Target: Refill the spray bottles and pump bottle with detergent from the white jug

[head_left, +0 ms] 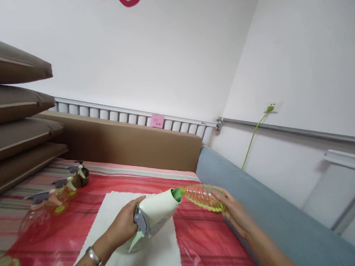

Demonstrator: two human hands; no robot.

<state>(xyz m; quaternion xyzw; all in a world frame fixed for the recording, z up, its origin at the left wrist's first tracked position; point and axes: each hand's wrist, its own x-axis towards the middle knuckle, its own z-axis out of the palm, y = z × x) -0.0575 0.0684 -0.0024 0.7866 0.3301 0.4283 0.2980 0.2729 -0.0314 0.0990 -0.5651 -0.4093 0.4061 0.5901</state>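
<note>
Bottle (205, 197), clear and ribbed with a yellow-green tint, lies nearly level in the air above a red striped cloth (218, 248), its long axis running from about three o'clock to nine o'clock. Its mouth meets the green spout (177, 193) of a pale trigger sprayer (156, 218). The right hand (235, 215) cups the bottle's base from the three o'clock side, fingers curled under and around its far end in a light grasp. The left hand (125, 224), a metal watch (95, 259) at the wrist, closes around the sprayer's body beside the grey trigger (141, 221), with the thumb laid over the top. The sprayer leans from its base at seven o'clock toward its spout at two o'clock, so the two necks line up at the centre, between the hands. From the left fingers the bottle lies toward two o'clock; the right hand is the nearer one and already holds it. A white cloth (157, 260) lies flat beneath the sprayer. At nine o'clock a row of sprayer bottles (56, 196) rests on the striped cloth, well apart from both hands. Brown cushions (13, 115) are stacked beyond them.
</note>
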